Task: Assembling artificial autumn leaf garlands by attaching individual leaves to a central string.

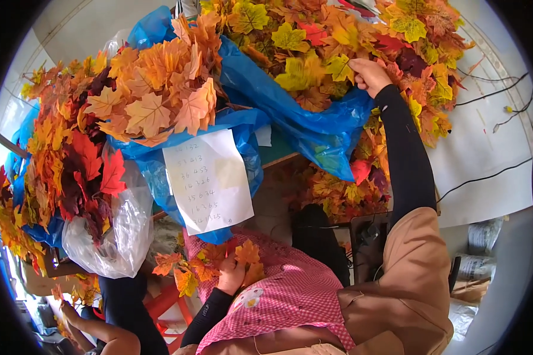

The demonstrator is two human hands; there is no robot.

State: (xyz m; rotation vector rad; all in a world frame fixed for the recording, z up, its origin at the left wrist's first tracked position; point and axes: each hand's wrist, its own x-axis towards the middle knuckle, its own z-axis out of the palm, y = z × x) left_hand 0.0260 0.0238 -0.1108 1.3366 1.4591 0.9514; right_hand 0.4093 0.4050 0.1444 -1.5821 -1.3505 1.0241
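Observation:
My left hand (pixel 231 275) is closed low in front of the pink checked apron, gripping a small bunch of orange artificial maple leaves (pixel 185 280). My right hand (pixel 370 77) reaches far forward, its fingers pinching a yellow artificial maple leaf (pixel 339 68) at the edge of a big pile of mixed leaves (pixel 314 35). A blue plastic bag (pixel 331 133) lies partly under that pile. Left of it, a stack of peach-orange leaves (pixel 154 89) rests on more blue plastic. A white handwritten sheet (pixel 210 177) hangs over the plastic's front.
Red and dark leaves (pixel 92 171) fill the left side above a clear plastic bag (pixel 115 236). Another person's arm (pixel 109 337) shows at lower left, near a red stool (pixel 166 310). Black cables (pixel 485 177) cross the pale surface at right. More leaves (pixel 337 189) lie below the table edge.

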